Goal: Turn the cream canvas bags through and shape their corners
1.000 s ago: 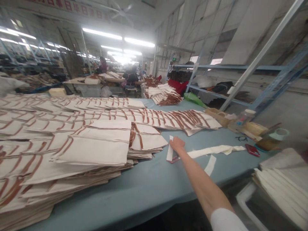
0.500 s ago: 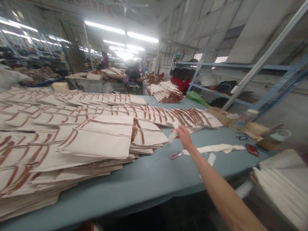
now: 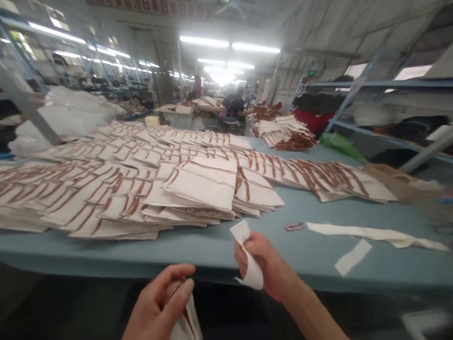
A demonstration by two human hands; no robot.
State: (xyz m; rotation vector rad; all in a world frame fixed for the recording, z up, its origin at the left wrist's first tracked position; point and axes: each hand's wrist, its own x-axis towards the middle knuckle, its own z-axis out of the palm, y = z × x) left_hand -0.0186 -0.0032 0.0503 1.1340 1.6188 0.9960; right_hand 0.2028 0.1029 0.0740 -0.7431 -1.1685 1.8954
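Note:
In front of the table edge, my left hand [image 3: 155, 304] is closed round a cream fabric piece with brown trim [image 3: 188, 322], most of it below the view. My right hand [image 3: 271, 267] pinches a short white strip [image 3: 253, 270], which bends down in a curl over the near edge. Close beyond that hand lie pink-handled thread snips [image 3: 293, 227]. A long cream strip [image 3: 375, 233] and a short white piece [image 3: 354, 257] rest flat to their right. Overlapping stacks of cream fabric panels with brown edging [image 3: 201, 186] spread over the left and middle of the table.
The blue-green table cover [image 3: 219, 243] runs across the view. At the back stands another pile of cream and brown pieces [image 3: 283, 132], with a green bag [image 3: 343, 146] beside it. White plastic bags [image 3: 67, 115] are at left, metal shelving [image 3: 371, 85] at right.
My right hand has drawn back from the far side of the table towards me with the white strip. My left hand has come into view holding a fabric piece. The view has turned left.

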